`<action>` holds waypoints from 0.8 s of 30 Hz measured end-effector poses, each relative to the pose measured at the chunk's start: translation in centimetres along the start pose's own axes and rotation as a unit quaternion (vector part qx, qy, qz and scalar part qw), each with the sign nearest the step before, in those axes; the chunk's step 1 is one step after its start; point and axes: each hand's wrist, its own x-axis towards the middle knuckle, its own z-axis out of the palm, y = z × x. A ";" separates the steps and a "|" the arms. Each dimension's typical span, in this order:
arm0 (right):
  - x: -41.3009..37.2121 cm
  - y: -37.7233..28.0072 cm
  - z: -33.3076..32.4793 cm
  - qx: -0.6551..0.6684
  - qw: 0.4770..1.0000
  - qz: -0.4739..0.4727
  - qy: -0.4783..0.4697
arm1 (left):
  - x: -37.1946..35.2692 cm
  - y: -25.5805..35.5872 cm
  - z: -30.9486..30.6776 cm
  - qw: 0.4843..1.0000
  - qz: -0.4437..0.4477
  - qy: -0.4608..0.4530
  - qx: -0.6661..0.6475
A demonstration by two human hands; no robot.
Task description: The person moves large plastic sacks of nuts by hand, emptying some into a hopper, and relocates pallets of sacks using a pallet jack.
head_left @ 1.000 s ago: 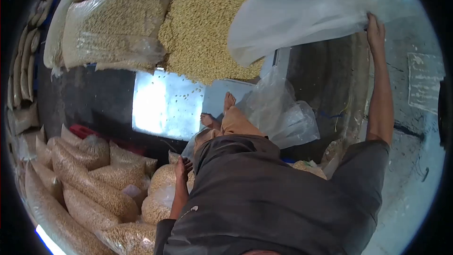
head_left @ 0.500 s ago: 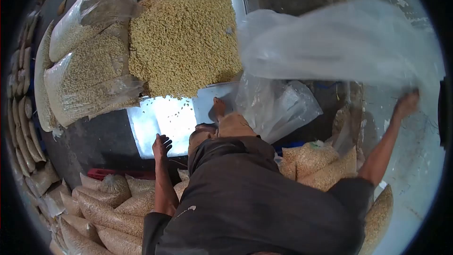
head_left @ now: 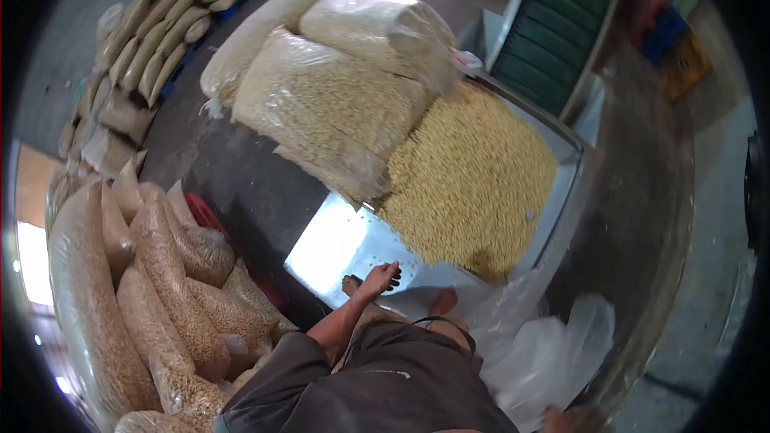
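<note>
My left hand (head_left: 382,279) is over the bare shiny metal (head_left: 333,244) of the tray, its fingers loosely curled and apart with nothing in them. Low at the right edge of my body, my right hand (head_left: 571,419) is blurred and partly cut off, and its grip does not show. Beside it lies crumpled clear plastic (head_left: 545,361), reaching up to the tray's near corner. A heap of pale yellow kernels (head_left: 473,176) fills much of the tray. Large clear bags of kernels (head_left: 329,96) lean over its left side.
Filled sacks (head_left: 184,305) crowd the lower left by a red crate edge (head_left: 212,220). More sacks (head_left: 156,40) are stacked at the upper left. A green ribbed conveyor (head_left: 553,28) rises behind the tray. Coloured crates (head_left: 682,60) stand at the upper right.
The view has turned and shifted. The plastic spread in the air at the right is now low and bunched near my body. My right hand has come down, and my left hand is over the metal.
</note>
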 end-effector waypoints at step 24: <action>-23.3 -45.8 21.3 -0.015 0.721 -0.175 -0.670 | -19.5 0.4 -49.7 0.841 0.281 0.364 -0.284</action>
